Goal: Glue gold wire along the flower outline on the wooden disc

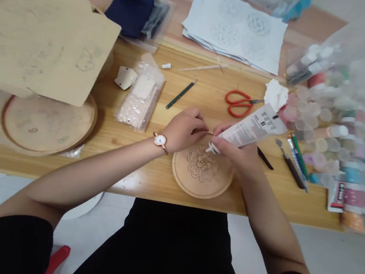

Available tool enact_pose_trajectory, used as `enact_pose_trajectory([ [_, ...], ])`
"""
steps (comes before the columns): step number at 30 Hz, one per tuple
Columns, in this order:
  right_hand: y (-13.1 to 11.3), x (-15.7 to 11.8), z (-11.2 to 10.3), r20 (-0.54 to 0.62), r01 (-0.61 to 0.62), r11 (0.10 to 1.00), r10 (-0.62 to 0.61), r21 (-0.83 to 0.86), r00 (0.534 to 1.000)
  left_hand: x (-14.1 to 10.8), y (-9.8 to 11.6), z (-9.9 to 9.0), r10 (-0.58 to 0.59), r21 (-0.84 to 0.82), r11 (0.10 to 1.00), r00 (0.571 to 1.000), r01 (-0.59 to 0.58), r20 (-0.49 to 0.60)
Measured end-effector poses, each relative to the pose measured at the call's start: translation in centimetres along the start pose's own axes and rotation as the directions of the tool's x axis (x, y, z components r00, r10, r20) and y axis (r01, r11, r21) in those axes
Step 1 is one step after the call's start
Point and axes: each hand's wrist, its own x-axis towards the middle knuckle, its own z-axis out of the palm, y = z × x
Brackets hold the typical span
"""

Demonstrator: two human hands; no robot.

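Note:
My right hand (pixel 235 152) grips a white squeeze tube (pixel 250 128) with printed lettering, its crimped end pointing up and to the right. The tube's white nozzle (pixel 213 148) points down over a round wooden plate (pixel 200 188). On that plate is a dark-lined flower drawing (pixel 203 163). Beside the nozzle, my left hand (pixel 185 130) is closed in a pinch, its fingertips close to those of the right. Something thin shows at the left fingertips, too small to name. A wristwatch (pixel 160 140) is on the left wrist. Both hands partly cover the plate's far rim.
Left are another round plate (pixel 56 129) and cardboard (pixel 45 43). Ahead lie a pencil (pixel 181 94), orange-handled scissors (pixel 240 103) and printed sheets (pixel 236 30). Paint jars (pixel 320 130), a palette knife (pixel 290 164) and brushes (pixel 298 156) are at right. The table edge (pixel 119 189) is near my body.

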Motion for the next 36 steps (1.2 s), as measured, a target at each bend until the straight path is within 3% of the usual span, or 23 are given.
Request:
enact_pose_trajectory([
  [5,1.9,-0.4,-0.1,-0.005,-0.006,0.999,0.006,0.034,1.0,-0.2,-0.1,0.1,-0.018,0.005,1.0,1.0,0.018,0.005],
  [11,2.1,-0.4,0.1,0.11,0.025,0.998,-0.019,-0.056,0.994,-0.3,0.0,0.0,-0.037,0.012,0.999,0.999,0.037,0.037],
  [21,2.7,-0.3,0.4,0.002,0.102,0.994,-0.102,-0.047,0.995,-0.2,-0.1,0.0,-0.016,0.001,1.0,1.0,0.016,0.023],
  [36,2.4,-0.2,0.7,0.033,0.075,0.996,-0.073,-0.052,0.997,-0.3,0.0,-0.1,-0.024,0.033,0.999,0.999,0.022,0.035],
])
